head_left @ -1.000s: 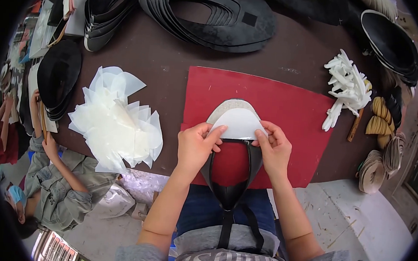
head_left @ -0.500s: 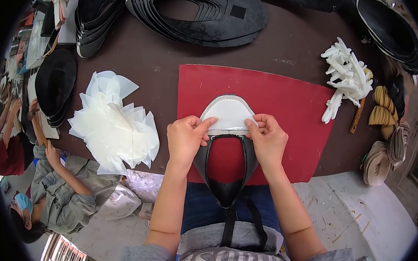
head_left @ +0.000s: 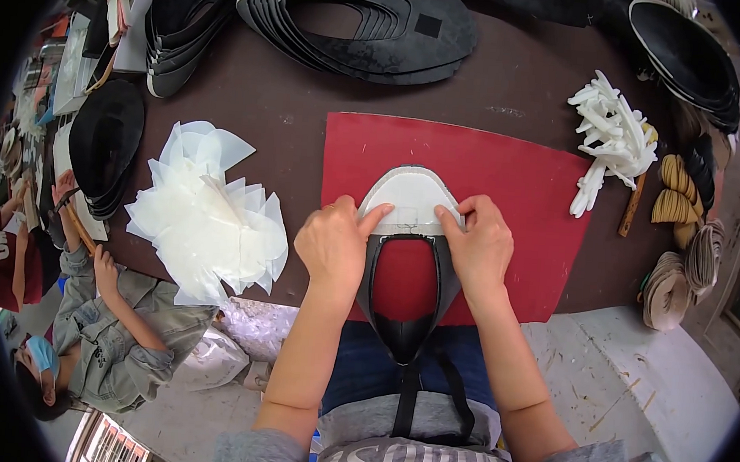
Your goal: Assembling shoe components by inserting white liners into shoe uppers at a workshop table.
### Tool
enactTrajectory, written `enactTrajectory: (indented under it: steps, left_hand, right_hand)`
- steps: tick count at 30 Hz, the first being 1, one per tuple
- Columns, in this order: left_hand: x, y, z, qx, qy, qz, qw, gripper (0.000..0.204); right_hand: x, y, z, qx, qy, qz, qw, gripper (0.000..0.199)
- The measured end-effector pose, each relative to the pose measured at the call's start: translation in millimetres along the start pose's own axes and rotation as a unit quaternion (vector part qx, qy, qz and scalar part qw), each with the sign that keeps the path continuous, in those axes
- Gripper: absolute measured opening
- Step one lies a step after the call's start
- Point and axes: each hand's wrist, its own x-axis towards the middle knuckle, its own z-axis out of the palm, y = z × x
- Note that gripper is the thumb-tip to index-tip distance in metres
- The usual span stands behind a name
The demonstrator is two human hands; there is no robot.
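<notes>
— What have my hands got, from where you sit?

— I see the left hand (head_left: 333, 244) and the right hand (head_left: 481, 248) both pressing on a white shaped panel (head_left: 409, 197); fingers bent, fingertips pinching its lower edge where it meets a black shoe upper (head_left: 405, 309); neither hand lies slack.

— And where does that piece lie?

— On a red mat (head_left: 525, 190), near its middle; the black upper runs from the panel toward me and hangs past the edge of the brown table (head_left: 293, 99); the mat shows red through its opening.

— What sits around it?

— Left of the mat I see a loose heap of translucent white sheets (head_left: 206, 217); to the right, a pile of white moulded pieces (head_left: 613, 136); stacks of black cut parts (head_left: 357, 23) line the far edge; another person (head_left: 102, 316) crouches low at the left.
</notes>
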Motion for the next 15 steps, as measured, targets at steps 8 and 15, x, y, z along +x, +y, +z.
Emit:
enactTrajectory:
  steps: [8, 15]
  left_hand:
    - [-21, -32, 41, -0.499, 0.023, 0.017, 0.866, 0.036]
    - [-42, -58, 1, -0.790, -0.336, -0.174, 0.482, 0.030]
  right_hand:
    - [-5, 20, -18, 0.257, -0.053, -0.037, 0.964, 0.016]
    - [-4, -5, -33, 0.366, -0.167, 0.111, 0.909, 0.018]
